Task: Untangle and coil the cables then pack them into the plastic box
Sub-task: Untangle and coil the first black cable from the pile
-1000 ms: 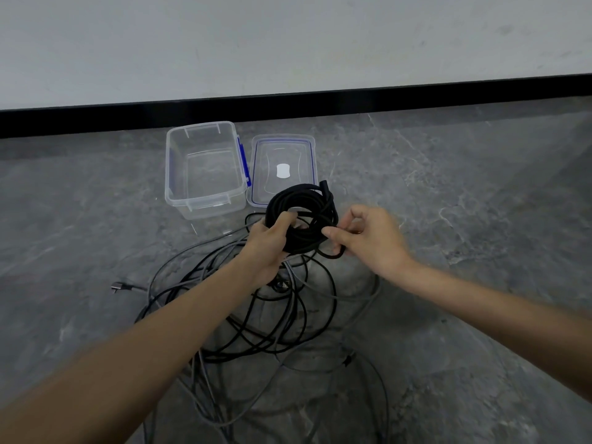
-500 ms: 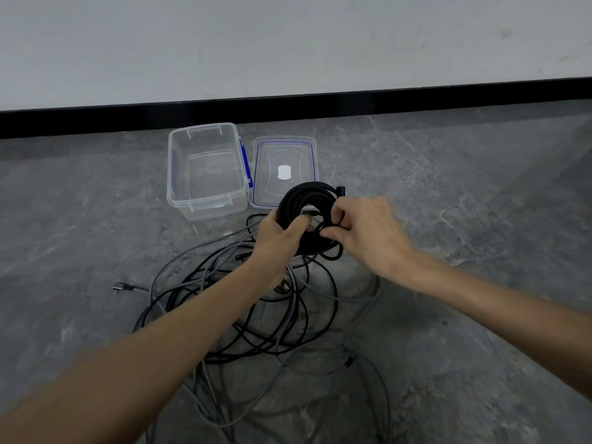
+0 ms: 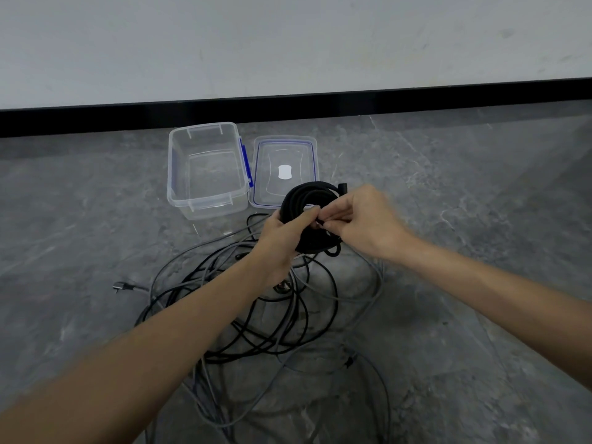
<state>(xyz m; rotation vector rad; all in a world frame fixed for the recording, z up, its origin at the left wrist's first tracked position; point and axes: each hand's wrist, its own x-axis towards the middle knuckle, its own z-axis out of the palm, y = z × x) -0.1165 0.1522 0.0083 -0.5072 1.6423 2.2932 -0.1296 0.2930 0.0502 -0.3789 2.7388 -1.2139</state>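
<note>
Right hand [image 3: 365,222] has come in from the coil's right edge to its middle, and both hands have lifted the coil [image 3: 304,195] a little toward the lid [image 3: 307,155].

Left hand [image 3: 282,238] grips the coil's lower left side, fingers curled round the bundled turns and thumb laid across them. The right hand pinches a strand at the ring's centre, its fingertips meeting the left thumb. Blur hides whether that strand is the loose end. The coil hangs above the floor [image 3: 480,219], over the near edge of the lid, with its open face turned toward the person and a plug [image 3: 342,188] sticking up at its upper right.

The box [image 3: 179,174] stands on the floor to the far left of the coil, touching the lid's left side, mouth up, empty, with its long axis running away toward the wall. The left hand is the nearer one to it. The coil would probably have to be tipped flat to go in.

The tangle [image 3: 288,315] of black and grey cables lies on the floor under the forearms, not yet sorted.
</note>
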